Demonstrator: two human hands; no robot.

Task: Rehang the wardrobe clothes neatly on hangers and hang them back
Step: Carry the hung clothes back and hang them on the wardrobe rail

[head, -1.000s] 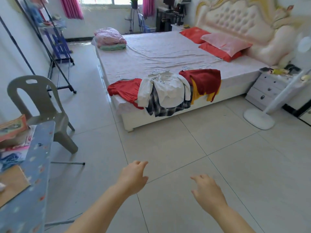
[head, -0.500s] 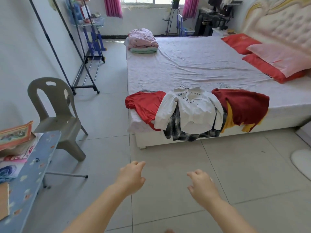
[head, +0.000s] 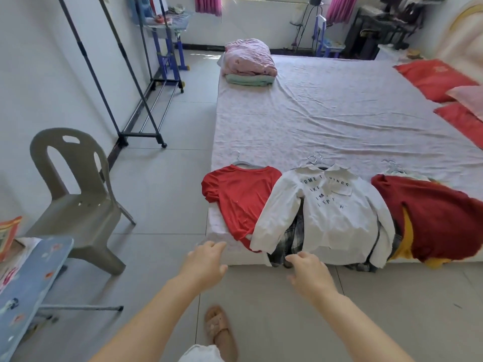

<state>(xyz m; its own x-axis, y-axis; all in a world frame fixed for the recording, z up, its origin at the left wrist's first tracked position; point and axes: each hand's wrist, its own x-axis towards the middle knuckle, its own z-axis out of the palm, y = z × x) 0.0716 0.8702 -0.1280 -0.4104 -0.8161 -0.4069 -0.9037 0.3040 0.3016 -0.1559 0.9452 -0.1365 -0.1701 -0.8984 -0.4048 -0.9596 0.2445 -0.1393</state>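
Clothes on hangers lie along the near edge of the bed (head: 339,121). A red T-shirt (head: 241,199) is at the left, a white lettered shirt (head: 332,218) over a plaid garment (head: 290,241) in the middle, a dark red garment (head: 433,218) over a yellow one (head: 407,239) at the right. My left hand (head: 206,259) hovers in front of the bed's corner, empty, fingers apart. My right hand (head: 308,275) is just below the plaid hem, empty, fingers loosely spread. An empty clothes rack (head: 130,82) stands by the left wall.
A grey plastic chair (head: 75,202) stands at the left. An ironing board (head: 23,291) with a blue cover fills the bottom left. Folded bedding (head: 248,64) sits on the bed's far corner, red pillows (head: 436,79) at the right. My sandalled foot (head: 219,330) is on the tiled floor.
I have walked closer to the bed; the clothes now lie right in front of my hands. Both hands stay raised and empty.
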